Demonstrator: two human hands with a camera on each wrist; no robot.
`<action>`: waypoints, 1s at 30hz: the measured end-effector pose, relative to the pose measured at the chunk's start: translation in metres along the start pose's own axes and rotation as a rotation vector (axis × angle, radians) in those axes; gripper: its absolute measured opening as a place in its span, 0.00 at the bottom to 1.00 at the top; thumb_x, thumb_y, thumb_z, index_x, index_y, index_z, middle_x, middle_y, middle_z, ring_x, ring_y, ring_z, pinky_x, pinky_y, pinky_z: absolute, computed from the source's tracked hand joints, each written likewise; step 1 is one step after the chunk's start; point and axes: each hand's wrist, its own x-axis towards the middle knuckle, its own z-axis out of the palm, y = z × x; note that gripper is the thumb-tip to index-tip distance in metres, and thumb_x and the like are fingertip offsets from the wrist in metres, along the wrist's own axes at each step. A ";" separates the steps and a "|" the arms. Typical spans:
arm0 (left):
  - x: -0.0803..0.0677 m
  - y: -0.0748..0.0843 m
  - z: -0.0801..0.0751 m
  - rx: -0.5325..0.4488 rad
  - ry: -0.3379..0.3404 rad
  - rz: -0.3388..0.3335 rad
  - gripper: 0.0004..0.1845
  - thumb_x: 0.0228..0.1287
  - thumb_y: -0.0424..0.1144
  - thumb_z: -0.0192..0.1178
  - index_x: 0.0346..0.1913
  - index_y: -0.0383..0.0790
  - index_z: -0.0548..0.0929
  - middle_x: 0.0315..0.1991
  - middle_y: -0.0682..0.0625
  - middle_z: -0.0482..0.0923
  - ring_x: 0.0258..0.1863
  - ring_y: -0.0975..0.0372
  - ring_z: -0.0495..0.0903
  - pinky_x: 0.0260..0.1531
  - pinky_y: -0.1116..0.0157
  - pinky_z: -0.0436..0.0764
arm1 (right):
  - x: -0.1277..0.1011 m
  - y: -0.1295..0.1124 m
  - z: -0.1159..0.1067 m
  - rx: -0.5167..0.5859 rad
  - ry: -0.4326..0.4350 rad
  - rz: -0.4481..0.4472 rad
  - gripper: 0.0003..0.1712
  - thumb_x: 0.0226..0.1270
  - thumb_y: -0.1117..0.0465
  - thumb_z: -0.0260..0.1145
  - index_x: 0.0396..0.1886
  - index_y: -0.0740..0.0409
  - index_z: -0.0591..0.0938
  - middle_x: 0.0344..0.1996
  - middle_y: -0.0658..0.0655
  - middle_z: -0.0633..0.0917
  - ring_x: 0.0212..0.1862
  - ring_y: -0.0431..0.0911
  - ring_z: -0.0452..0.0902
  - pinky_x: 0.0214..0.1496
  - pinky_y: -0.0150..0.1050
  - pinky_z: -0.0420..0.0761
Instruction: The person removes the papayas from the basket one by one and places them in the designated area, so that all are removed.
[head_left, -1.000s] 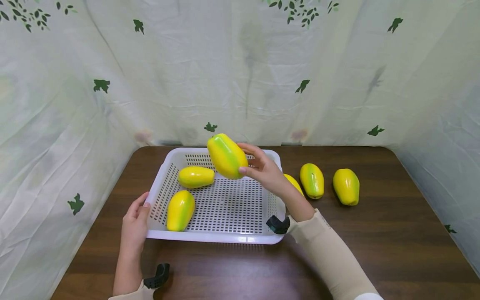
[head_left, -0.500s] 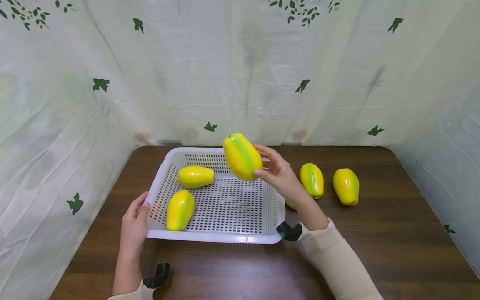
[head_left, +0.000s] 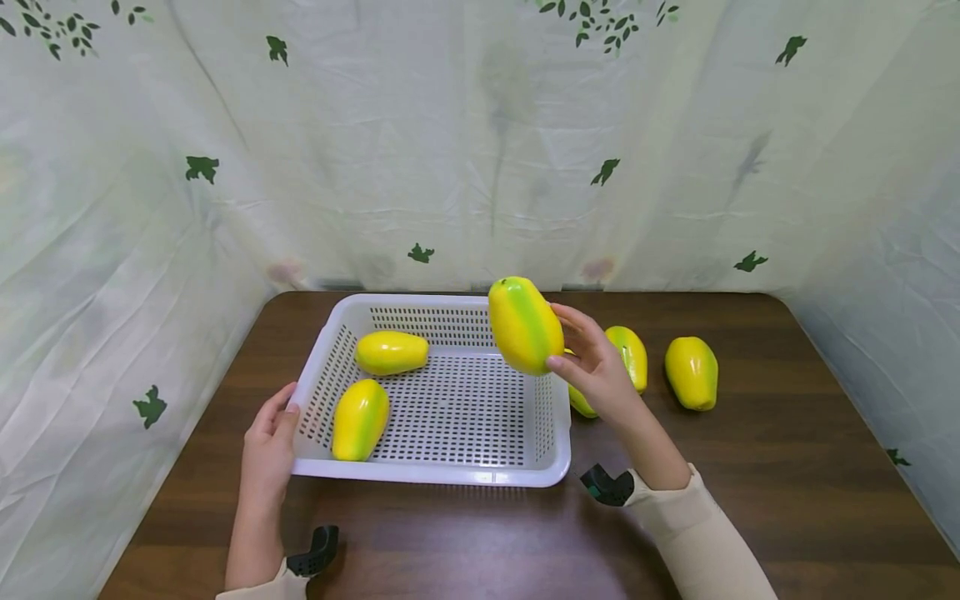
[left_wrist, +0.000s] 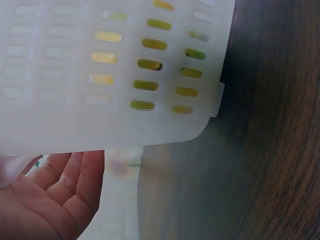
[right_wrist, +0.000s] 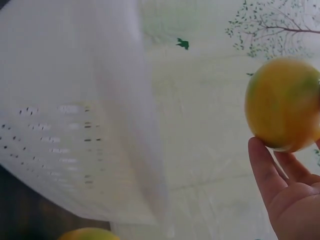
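Observation:
In the head view my right hand [head_left: 603, 379] holds a yellow papaya [head_left: 525, 325] with a green streak, thumb and fingertips at its lower right side. The fruit is raised and overlaps the right back rim of a white perforated plastic basket [head_left: 427, 473]. The right wrist view shows this papaya [right_wrist: 281, 102] blurred above the fingers. My left hand [head_left: 268, 454] grips the basket's left rim, thumb on top; in the left wrist view its fingers reach past the basket edge. Inside lie two papayas, one sideways [head_left: 392, 352] at the back left, another [head_left: 361, 420] in front of it.
Right of the basket several papayas lie on the dark wooden table [head_left: 757, 500]: one by the rim [head_left: 581, 402], one [head_left: 632, 357] partly behind my right hand, one farther right [head_left: 692, 373]. A pale leaf-printed curtain [head_left: 480, 150] hangs behind and beside the table.
My right hand has carried the papaya rightward, from over the basket's middle to its right back rim, slightly lower now. My left hand and the basket have stayed in place.

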 end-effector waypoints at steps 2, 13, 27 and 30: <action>-0.008 0.014 -0.002 -0.025 -0.022 0.005 0.26 0.65 0.56 0.42 0.66 0.60 0.61 0.54 0.44 0.69 0.48 0.57 0.72 0.43 0.59 0.75 | -0.007 0.001 -0.003 -0.013 0.011 0.012 0.33 0.60 0.68 0.61 0.65 0.54 0.61 0.59 0.57 0.67 0.54 0.52 0.68 0.51 0.40 0.73; -0.024 0.036 0.002 -0.002 0.015 -0.002 0.26 0.65 0.57 0.42 0.65 0.58 0.63 0.53 0.42 0.69 0.46 0.55 0.71 0.43 0.57 0.75 | -0.044 0.017 -0.014 -0.012 0.096 0.053 0.32 0.60 0.75 0.57 0.64 0.61 0.61 0.56 0.62 0.66 0.50 0.48 0.71 0.48 0.35 0.74; 0.006 -0.013 0.000 -0.010 0.003 0.002 0.27 0.62 0.61 0.44 0.64 0.65 0.62 0.55 0.46 0.69 0.49 0.55 0.71 0.40 0.60 0.77 | -0.088 0.031 -0.031 -0.072 0.232 0.107 0.32 0.61 0.76 0.56 0.65 0.60 0.61 0.56 0.58 0.67 0.48 0.44 0.73 0.46 0.32 0.74; 0.012 -0.023 0.000 -0.007 0.007 0.007 0.27 0.62 0.62 0.43 0.64 0.66 0.61 0.56 0.47 0.68 0.49 0.55 0.71 0.42 0.55 0.75 | -0.099 0.034 -0.033 -0.086 0.251 0.150 0.32 0.61 0.76 0.56 0.64 0.60 0.61 0.56 0.57 0.68 0.47 0.43 0.74 0.45 0.31 0.74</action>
